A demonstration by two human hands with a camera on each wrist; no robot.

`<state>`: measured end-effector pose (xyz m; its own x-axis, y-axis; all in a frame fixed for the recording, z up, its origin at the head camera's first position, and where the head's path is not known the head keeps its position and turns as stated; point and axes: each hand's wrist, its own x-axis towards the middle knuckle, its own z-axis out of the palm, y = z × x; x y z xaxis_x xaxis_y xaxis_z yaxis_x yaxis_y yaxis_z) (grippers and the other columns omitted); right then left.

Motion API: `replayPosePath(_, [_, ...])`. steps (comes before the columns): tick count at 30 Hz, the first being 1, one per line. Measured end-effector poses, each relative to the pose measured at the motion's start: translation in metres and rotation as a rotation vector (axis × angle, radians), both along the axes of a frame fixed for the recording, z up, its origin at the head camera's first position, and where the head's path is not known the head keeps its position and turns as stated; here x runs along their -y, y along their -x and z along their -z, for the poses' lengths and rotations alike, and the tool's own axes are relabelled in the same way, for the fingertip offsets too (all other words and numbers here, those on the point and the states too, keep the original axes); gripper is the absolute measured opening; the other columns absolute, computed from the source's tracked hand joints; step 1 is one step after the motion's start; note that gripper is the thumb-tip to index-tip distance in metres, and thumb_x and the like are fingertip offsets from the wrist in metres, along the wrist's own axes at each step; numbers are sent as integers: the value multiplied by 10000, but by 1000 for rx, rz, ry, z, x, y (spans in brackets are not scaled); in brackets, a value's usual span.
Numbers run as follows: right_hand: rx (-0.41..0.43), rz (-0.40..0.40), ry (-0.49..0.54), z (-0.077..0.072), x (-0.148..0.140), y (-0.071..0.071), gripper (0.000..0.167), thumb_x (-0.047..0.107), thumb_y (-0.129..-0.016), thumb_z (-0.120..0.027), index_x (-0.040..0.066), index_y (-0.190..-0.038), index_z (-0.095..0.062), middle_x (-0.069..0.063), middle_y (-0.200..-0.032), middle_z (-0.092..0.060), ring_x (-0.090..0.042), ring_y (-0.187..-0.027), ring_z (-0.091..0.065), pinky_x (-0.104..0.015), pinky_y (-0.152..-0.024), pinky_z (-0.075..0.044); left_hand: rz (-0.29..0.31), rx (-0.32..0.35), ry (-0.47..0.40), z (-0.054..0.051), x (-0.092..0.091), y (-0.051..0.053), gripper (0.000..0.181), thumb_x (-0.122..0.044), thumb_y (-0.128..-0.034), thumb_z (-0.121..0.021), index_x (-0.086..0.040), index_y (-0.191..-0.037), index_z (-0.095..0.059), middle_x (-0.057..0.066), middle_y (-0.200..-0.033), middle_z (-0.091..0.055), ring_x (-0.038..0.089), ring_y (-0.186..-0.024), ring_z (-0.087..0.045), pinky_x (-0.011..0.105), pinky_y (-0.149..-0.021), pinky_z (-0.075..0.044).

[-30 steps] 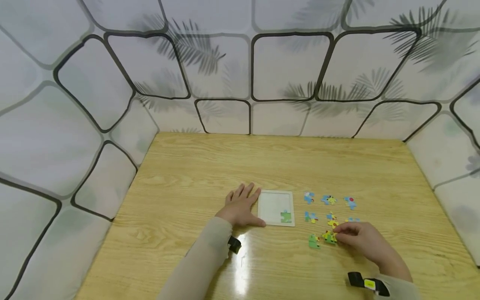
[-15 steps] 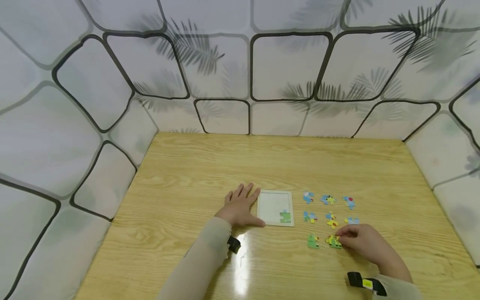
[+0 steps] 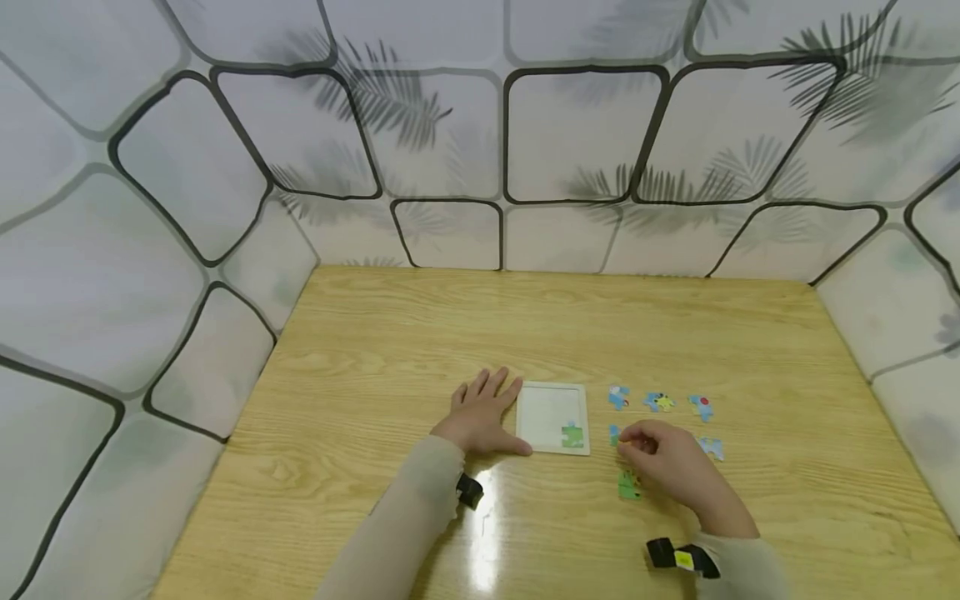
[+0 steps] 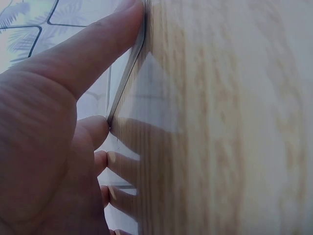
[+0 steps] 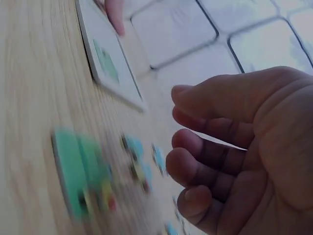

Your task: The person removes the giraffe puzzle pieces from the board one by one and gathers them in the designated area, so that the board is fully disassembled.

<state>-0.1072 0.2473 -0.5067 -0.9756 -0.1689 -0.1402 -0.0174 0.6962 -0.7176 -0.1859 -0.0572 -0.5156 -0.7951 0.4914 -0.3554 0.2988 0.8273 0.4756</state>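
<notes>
My left hand point(image 3: 482, 418) lies spread on the table, thumb and a fingertip against the left edge of a white puzzle tray point(image 3: 537, 410). In the tray's lower right corner sits a green puzzle piece point(image 3: 572, 437). Over the loose pieces hovers my right hand point(image 3: 678, 468), fingers loosely curled and thumb near the index finger. Nothing shows between those fingertips in the right wrist view. Left of that hand lies a green piece point(image 3: 628, 487) with yellow and red on it. A blue-green piece point(image 3: 614, 434) is partly covered by the fingers; other pieces are hidden beneath the hand.
Behind the right hand lie a blue-white piece point(image 3: 618, 397), a blue-yellow piece point(image 3: 660, 402) and a blue piece with a red dot point(image 3: 702, 407). A light blue piece point(image 3: 711, 448) lies to its right. Patterned walls point(image 3: 577, 133) enclose the wooden table point(image 3: 420, 325).
My right hand has let go of the green-and-yellow piece in the bottom row, after shifting it slightly right, and has moved left and away over the pieces. The left hand stays put.
</notes>
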Motion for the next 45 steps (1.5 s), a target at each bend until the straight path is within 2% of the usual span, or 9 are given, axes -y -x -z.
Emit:
replayPosePath(4, [-75,-95,-25,-3,29,11,201,158,-951,-705,47,-1117,-723,-1,-997,-653,-162,-877,-583,-332,-729,-512,-7,1,-3,0,-1,-1,1132,-672,-775,-749,-277,-1635,-128,4,-1700,25,299,-1548,82,597,-1193,18])
replayPosePath(8, [-138,-196,-138,-1,53,22,332,124,-906,-734,5,-1214,-695,-64,-1099,-630,-231,-971,-587,-428,-814,-519,-11,-7,12,-1,-2,-1,1129,-680,-776,-742,-281,-1635,-128,0,-1700,19,298,-1549,75,593,-1195,10])
replayPosePath(13, [-113,-245,-263,1,67,30,435,87,-812,-737,-58,-1216,-666,-105,-1070,-594,-260,-960,-540,-459,-843,-493,-4,-15,22,-1,-2,0,1130,-694,-773,-735,-286,-1634,-129,-4,-1700,13,296,-1550,67,585,-1198,-1])
replayPosePath(18, [-32,-247,-261,1,69,36,374,61,-798,-731,-34,-1150,-650,-77,-1021,-572,-206,-886,-527,-433,-833,-496,-7,-21,21,0,-2,1,1127,-696,-769,-737,-295,-1633,-134,-3,-1701,8,293,-1550,63,581,-1198,-4])
replayPosePath(23, [61,-249,-212,3,68,44,392,59,-768,-746,-24,-1127,-610,-88,-1046,-547,-213,-910,-523,-443,-869,-487,-13,-13,26,0,-2,1,1130,-691,-764,-746,-303,-1631,-133,-8,-1700,14,289,-1550,68,574,-1200,1])
replayPosePath(28, [138,-212,-150,3,68,48,384,15,-705,-757,-4,-1047,-585,-91,-1019,-522,-220,-855,-496,-391,-784,-460,8,-9,43,2,-4,2,1132,-702,-764,-736,-308,-1630,-124,-10,-1699,23,284,-1550,73,564,-1205,4])
replayPosePath(36, [88,-226,-119,2,66,39,185,-19,-820,-704,89,-899,-575,-17,-820,-534,-175,-715,-474,-333,-662,-418,-5,10,34,-1,-3,1,1136,-685,-763,-750,-307,-1630,-121,-13,-1698,36,281,-1549,89,566,-1204,22])
replayPosePath(40, [44,-220,-101,3,61,35,124,4,-891,-639,113,-912,-583,10,-738,-520,-143,-645,-460,-298,-597,-399,-10,-2,31,-2,-2,1,1128,-678,-770,-749,-304,-1631,-124,-6,-1699,27,287,-1549,79,569,-1204,12])
replayPosePath(45, [40,-140,-33,0,46,27,153,56,-930,-653,80,-1057,-572,-4,-867,-613,-124,-743,-540,-305,-662,-465,1,-7,29,-1,-1,1,1129,-682,-775,-742,-294,-1633,-117,6,-1699,29,300,-1548,78,579,-1201,8])
